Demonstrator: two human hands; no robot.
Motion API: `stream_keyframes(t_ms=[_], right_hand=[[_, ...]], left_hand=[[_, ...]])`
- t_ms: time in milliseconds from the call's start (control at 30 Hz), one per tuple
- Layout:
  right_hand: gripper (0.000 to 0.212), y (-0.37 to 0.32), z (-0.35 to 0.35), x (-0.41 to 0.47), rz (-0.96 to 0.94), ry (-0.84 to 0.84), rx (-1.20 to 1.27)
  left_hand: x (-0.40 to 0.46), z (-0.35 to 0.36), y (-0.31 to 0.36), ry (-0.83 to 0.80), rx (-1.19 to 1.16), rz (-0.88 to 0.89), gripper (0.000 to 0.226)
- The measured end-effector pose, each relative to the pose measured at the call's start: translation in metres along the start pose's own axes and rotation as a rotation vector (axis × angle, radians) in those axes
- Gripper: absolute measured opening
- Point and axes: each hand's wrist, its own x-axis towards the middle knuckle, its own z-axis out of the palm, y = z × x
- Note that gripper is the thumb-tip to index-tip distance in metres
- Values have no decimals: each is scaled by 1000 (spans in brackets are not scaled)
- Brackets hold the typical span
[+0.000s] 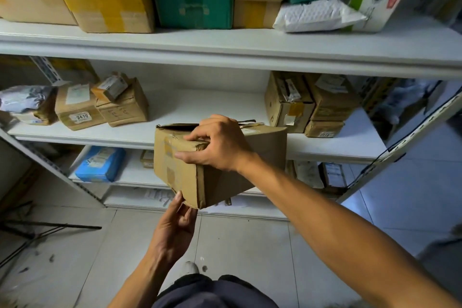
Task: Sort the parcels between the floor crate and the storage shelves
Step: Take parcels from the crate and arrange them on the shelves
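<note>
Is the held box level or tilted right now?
Tilted: the cardboard box slants, one corner down on the left hand, right hand gripping its top.

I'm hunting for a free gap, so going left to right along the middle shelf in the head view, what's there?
Grey poly bag → box labelled 0410 → box with a small box on top → bare shelf → cluster of cardboard boxes.

2 bare forearms are seen, with no sleeves reaching the wrists. Dark navy shorts (215, 292) are worn, and 1 pale shoe toe (192, 267) is glimpsed below.
</note>
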Motion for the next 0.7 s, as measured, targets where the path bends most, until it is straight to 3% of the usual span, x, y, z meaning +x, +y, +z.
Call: stream_keyframes(t_ms=[700], right_hand=[[34, 4, -13, 43, -242, 26, -33]], left_hand=[[31, 28, 13, -94, -91, 64, 23]])
